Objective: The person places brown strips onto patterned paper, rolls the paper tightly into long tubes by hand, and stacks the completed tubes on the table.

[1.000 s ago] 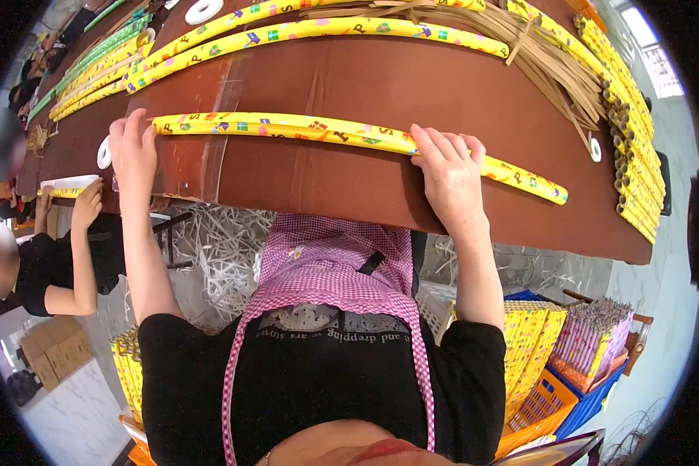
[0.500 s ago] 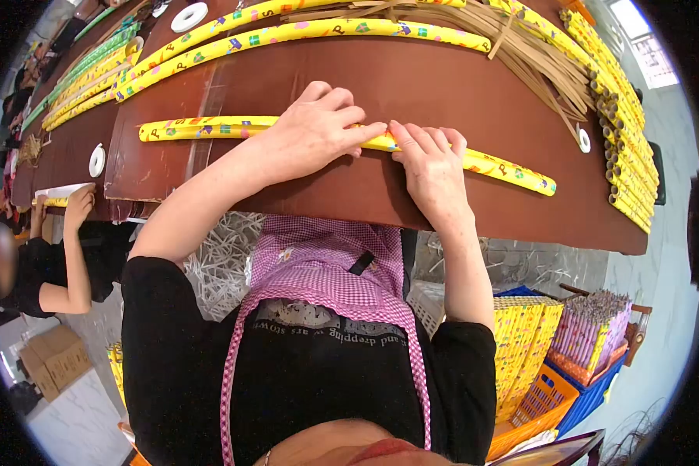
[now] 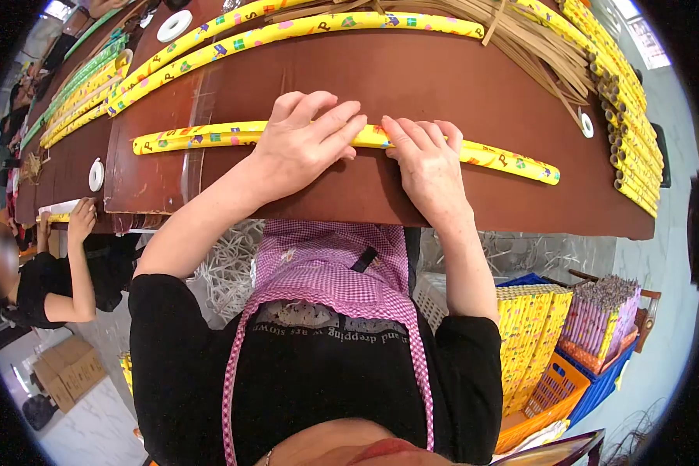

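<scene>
A slim yellow roll of printed wrapping paper (image 3: 505,161) lies crosswise on the brown table in front of me. My left hand (image 3: 297,147) rests over its left-middle part, fingers stretched out and slightly spread, palm side down. Just right of the middle, my right hand (image 3: 429,159) has its fingers curled over the same roll; its thumb is mostly hidden. A short stretch of the roll shows between the two hands.
Two long yellow rolls (image 3: 303,31) lie farther back, near brown paper strips (image 3: 540,58). Stacked yellow tubes (image 3: 633,147) line the right edge. White tape rolls (image 3: 96,175) lie about. A co-worker (image 3: 54,279) sits at left. Crates (image 3: 555,392) stand below right.
My left hand's fingers have straightened and lifted away from the pinch near my right hand, and it has shifted slightly left. The right hand stays on the roll.
</scene>
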Tool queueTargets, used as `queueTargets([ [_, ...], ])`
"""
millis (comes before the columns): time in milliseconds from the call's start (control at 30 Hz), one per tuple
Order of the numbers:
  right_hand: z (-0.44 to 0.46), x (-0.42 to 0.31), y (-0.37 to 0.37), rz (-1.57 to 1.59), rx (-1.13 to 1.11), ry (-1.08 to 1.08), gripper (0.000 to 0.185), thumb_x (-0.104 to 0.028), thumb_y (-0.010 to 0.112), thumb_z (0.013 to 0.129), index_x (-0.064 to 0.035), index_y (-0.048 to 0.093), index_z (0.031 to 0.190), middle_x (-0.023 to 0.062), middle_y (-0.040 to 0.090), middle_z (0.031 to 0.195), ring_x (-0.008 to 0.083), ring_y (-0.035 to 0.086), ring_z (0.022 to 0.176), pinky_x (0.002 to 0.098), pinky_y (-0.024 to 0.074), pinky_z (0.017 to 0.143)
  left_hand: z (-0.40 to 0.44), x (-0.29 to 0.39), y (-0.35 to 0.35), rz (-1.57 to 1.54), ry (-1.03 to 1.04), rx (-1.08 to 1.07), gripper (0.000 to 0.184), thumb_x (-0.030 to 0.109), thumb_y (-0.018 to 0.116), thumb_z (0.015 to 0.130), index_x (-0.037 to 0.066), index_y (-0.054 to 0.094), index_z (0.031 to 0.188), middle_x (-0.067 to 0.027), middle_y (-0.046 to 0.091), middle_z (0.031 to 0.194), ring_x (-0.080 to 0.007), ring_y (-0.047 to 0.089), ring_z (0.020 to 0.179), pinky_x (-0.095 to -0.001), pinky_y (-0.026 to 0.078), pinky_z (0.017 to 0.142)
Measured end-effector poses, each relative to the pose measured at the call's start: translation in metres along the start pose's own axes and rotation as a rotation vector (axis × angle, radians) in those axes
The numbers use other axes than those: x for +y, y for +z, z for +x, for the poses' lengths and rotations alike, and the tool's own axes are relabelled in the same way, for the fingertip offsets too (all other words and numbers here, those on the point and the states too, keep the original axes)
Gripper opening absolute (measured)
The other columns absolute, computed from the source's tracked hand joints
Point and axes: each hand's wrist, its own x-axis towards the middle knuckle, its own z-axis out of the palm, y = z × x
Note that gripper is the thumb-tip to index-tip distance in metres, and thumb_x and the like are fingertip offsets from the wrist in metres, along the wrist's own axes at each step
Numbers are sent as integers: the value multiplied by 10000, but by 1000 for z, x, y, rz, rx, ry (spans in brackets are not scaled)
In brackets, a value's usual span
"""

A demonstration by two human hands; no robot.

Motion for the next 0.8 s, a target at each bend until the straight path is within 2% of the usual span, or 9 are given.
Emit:
queueTargets([
  [167, 0, -1, -1, 8, 39, -9, 379, -102, 645, 820, -85, 648, 1198, 64, 678, 1128, 226, 625, 1028, 449, 391, 1001, -2, 5, 14, 24, 49, -74, 441, 245, 683, 817, 65, 660, 1220, -68, 642, 1142, -220, 563, 1106, -390, 386, 968],
  [467, -3, -5, 1, -11, 61, 10, 338, -103, 605, 837, -53, 652, 1168, 73, 674, 1142, 222, 627, 1027, 459, 389, 1013, 3, 10, 17, 64, 132, -98, 422, 164, 594, 848, 30, 647, 1245, -122, 658, 1153, -228, 595, 1015, -378, 410, 931],
  [567, -7, -9, 6, -62, 64, 17, 385, -107, 595, 846, -48, 626, 1225, 99, 653, 1210, 245, 618, 1093, 482, 372, 1057, 2, 10, 17, 43, 130, -106, 431, 148, 571, 842, 23, 647, 1247, -139, 657, 1157, -228, 599, 980, -376, 420, 911],
  [633, -10, -13, 7, -131, 74, 35, 455, -110, 615, 849, -49, 584, 1299, 129, 603, 1319, 274, 568, 1227, 502, 328, 1120, 0, 11, 18, 51, 144, -93, 434, 150, 571, 841, 22, 648, 1248, -141, 657, 1156, -228, 600, 967, -376, 422, 907],
  [667, -13, -15, 6, -131, 74, 36, 455, -110, 615, 849, -49, 584, 1299, 129, 603, 1319, 274, 568, 1227, 502, 328, 1120, 0, 10, 18, 61, 157, -80, 438, 153, 571, 839, 21, 648, 1249, -144, 657, 1155, -227, 600, 954, -376, 423, 903],
  [733, -21, -16, 1, 14, 55, 59, 559, -119, 668, 843, -54, 522, 1379, 147, 542, 1414, 309, 481, 1350, 533, 270, 1157, 1, 9, 18, 63, 160, -76, 439, 150, 568, 839, 18, 648, 1250, -150, 655, 1154, -228, 596, 952, -376, 423, 898],
  [800, -30, -11, -13, 31, 42, 77, 608, -126, 695, 833, -54, 498, 1404, 147, 520, 1443, 317, 449, 1380, 543, 240, 1167, 0, 10, 17, 65, 151, -72, 441, 148, 566, 839, 14, 647, 1251, -155, 653, 1154, -229, 592, 949, -376, 422, 894],
])
